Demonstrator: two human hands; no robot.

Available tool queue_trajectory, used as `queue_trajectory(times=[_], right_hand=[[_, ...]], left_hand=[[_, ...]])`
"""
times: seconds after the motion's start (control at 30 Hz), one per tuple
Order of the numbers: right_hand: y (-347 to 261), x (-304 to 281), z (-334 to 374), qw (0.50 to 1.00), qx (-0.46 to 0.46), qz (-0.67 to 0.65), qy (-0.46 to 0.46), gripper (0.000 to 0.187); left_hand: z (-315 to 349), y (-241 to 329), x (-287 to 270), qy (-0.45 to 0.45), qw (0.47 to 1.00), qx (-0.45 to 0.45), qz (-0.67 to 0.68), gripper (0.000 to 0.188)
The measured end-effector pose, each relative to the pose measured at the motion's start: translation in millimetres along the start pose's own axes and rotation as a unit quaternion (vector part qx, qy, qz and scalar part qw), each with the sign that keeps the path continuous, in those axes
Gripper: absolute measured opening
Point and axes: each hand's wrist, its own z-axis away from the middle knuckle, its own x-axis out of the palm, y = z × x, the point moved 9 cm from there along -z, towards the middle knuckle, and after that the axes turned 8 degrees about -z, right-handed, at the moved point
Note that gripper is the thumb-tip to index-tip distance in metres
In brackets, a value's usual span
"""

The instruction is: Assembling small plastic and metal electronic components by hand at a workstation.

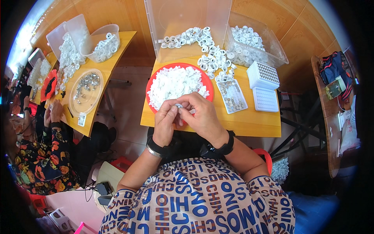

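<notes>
Over the near edge of a red round tray [210, 89], my left hand [165, 121] and my right hand [201, 116] meet. Their fingertips pinch a small round whitish piece [179, 105], mostly covered by the fingers. Small white plastic parts [177, 81] are heaped in the tray. Right of it, a shallow white box holds grey and tan discs [235, 103] beside small white pieces. Loose white plastic rings [210, 54] spread across the table behind.
A clear bin [276, 58] of white ring parts stands back right, by stacked white gridded trays [264, 74]. At left, a co-worker's hand [57, 110] is at another yellow table, near a clear round dish [98, 84] with metal parts. A red container [266, 158] is below right.
</notes>
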Motion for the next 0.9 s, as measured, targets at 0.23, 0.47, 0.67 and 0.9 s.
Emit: queue_trajectory(times=[0.23, 0.47, 0.67, 0.9], right_hand=[[4.9, -1.9, 3.1, 0.997, 0.021, -0.055, 0.044, 0.018], [9.3, 0.1, 4.6, 0.992, 0.049, -0.104, 0.054, 0.020], [7.9, 0.8, 7.7, 0.994, 0.033, -0.076, 0.073, 0.020], [40.7, 1.0, 3.7, 0.977, 0.133, -0.162, 0.030, 0.018]], left_hand=[[6.2, 6.7, 0.4, 0.010, 0.998, 0.046, -0.032, 0.021], [8.7, 16.3, -0.9, 0.033, 0.990, 0.097, -0.096, 0.019], [9.2, 12.4, -0.8, 0.051, 0.991, 0.091, -0.084, 0.019], [1.8, -3.2, 2.7, -0.008, 0.999, -0.035, -0.014, 0.022]])
